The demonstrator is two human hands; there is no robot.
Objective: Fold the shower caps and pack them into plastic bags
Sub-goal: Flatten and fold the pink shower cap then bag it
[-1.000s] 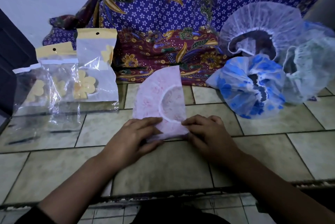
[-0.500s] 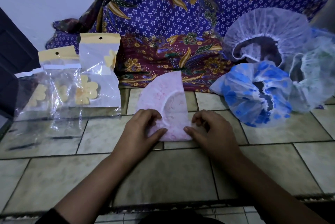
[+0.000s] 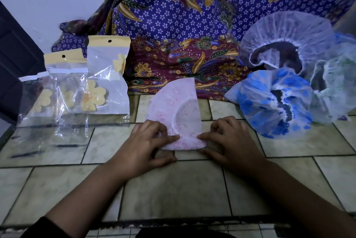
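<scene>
As we looked down, our left hand point(image 3: 148, 145) and right hand point(image 3: 229, 141) sat curled on the tiled floor point(image 3: 173, 189), each pinching a near corner of the folded pink shower cap point(image 3: 179, 110). Its near edge lay right between our index fingertips, with the rest fanning away from us. Further back, plastic bags point(image 3: 107, 75) with yellow flowers leaned on the left. A blue shower cap point(image 3: 256, 106) and a white shower cap point(image 3: 285, 25) sat on the right, against batik cloth point(image 3: 192, 16).

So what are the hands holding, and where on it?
The folded pink shower cap: the left hand pinches its near left corner, the right hand its near right corner.
</scene>
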